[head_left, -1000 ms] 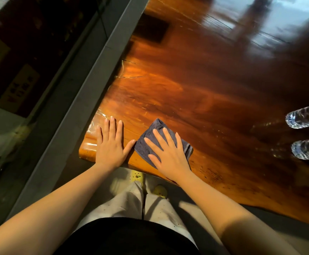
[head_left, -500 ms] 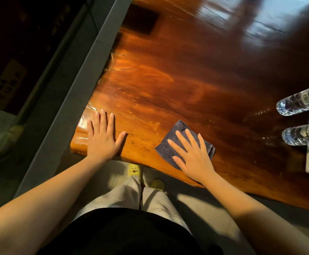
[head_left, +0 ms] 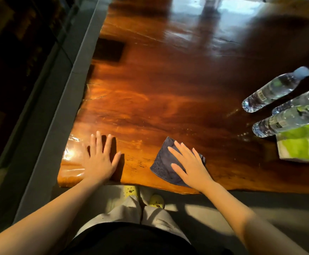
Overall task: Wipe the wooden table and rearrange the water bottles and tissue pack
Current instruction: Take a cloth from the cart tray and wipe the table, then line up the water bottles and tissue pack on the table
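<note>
My right hand [head_left: 188,165] lies flat, fingers spread, on a folded dark grey cloth [head_left: 162,163] near the front edge of the glossy wooden table [head_left: 159,92]. My left hand [head_left: 100,159] rests flat on the table's front left corner, holding nothing. At the right stand three clear water bottles: one further back [head_left: 271,90], one partly hidden behind [head_left: 300,100], and one nearest me [head_left: 286,120]. A green and white tissue pack [head_left: 299,146] lies just in front of the nearest bottle.
A grey ledge [head_left: 58,100] runs along the table's left side, with a dark drop beyond it. A dark rectangular patch [head_left: 109,49] marks the table's far left. My legs and yellow shoes [head_left: 142,196] stand below the front edge.
My right hand has slid the cloth to the right along the front edge, away from my left hand. The view has shifted, so the bottles and tissue pack show more fully.
</note>
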### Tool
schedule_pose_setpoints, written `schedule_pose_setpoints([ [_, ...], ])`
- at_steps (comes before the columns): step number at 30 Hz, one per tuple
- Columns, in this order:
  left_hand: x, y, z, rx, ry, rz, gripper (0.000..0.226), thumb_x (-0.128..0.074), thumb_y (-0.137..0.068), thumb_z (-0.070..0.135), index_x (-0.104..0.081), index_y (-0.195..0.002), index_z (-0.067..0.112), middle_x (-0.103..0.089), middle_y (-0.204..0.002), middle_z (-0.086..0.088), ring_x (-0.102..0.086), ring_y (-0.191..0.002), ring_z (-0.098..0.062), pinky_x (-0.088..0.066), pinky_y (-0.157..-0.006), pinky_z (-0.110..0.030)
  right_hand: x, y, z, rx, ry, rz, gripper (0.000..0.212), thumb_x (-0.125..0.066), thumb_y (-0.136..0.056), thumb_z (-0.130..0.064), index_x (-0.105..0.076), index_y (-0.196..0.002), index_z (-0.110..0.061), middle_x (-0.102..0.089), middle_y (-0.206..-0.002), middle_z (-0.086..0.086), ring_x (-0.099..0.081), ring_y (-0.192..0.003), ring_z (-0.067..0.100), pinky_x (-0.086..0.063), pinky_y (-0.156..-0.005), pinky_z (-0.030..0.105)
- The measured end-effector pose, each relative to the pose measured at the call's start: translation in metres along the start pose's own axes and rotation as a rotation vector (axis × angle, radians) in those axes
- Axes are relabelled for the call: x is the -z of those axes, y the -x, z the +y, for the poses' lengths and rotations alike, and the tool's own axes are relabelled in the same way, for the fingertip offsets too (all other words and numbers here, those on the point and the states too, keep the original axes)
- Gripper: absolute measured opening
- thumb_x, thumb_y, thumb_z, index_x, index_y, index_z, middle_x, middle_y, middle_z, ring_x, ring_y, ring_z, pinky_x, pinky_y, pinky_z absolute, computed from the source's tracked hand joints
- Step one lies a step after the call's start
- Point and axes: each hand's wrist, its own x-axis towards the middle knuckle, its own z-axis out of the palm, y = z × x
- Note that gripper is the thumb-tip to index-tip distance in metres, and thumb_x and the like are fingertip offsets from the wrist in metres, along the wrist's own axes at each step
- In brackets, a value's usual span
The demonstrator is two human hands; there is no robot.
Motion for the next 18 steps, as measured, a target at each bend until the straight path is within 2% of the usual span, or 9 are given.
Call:
schedule_pose_setpoints([
  [3,0.012,-0.022,0.041,-0.098,0.026,-0.036,0.066,-0.032,-0.093,0.053,-0.021,-0.148,0.019,-0.008,-0.159,-0.013,-0.002,-0.147,-0.030,-0.004,-0.115,-0.061,0.026,0.000,0.004,-0.265,-0.398,0.143,0.051,-0.038,-0.097,-0.043,-0.025,-0.145,-0.035,-0.024,-0.156,-0.008,-0.021,-0.144,0.012,-0.022,-0.115,0.035],
  [5,0.025,-0.040,0.074,-0.148,0.063,-0.048,0.063,-0.038,-0.093,0.048,-0.023,-0.147,0.018,-0.009,-0.160,-0.011,-0.003,-0.148,-0.028,-0.005,-0.114,-0.062,0.046,0.006,0.015,-0.408,-0.512,0.229,0.053,-0.042,-0.095,-0.046,-0.028,-0.144,-0.033,-0.033,-0.152,-0.006,-0.030,-0.140,0.014,-0.030,-0.109,0.032],
  [10,0.064,-0.073,0.168,-0.387,0.198,-0.041,0.066,-0.042,-0.093,0.046,-0.019,-0.148,0.018,-0.013,-0.159,-0.010,-0.008,-0.147,-0.026,-0.013,-0.117,-0.052,0.096,0.036,0.055,-0.720,-0.566,0.466,0.066,-0.053,-0.088,-0.051,-0.030,-0.143,-0.023,-0.043,-0.145,0.006,-0.045,-0.128,0.022,-0.042,-0.100,0.037],
  [14,0.084,-0.081,0.247,-0.544,0.250,-0.029,0.071,-0.045,-0.091,0.049,-0.016,-0.148,0.020,-0.015,-0.159,-0.009,-0.010,-0.147,-0.026,-0.014,-0.117,-0.051,0.134,0.058,0.090,-0.857,-0.541,0.659,0.073,-0.059,-0.085,-0.049,-0.029,-0.142,-0.014,-0.044,-0.143,0.013,-0.046,-0.127,0.030,-0.042,-0.102,0.045],
  [18,0.091,-0.083,0.317,-0.595,0.246,-0.030,0.079,-0.050,-0.086,0.054,-0.012,-0.148,0.023,-0.013,-0.159,-0.009,-0.011,-0.147,-0.028,-0.014,-0.116,-0.053,0.163,0.070,0.126,-0.964,-0.440,0.832,0.082,-0.060,-0.084,-0.049,-0.021,-0.144,-0.010,-0.042,-0.142,0.020,-0.045,-0.126,0.039,-0.043,-0.095,0.046],
])
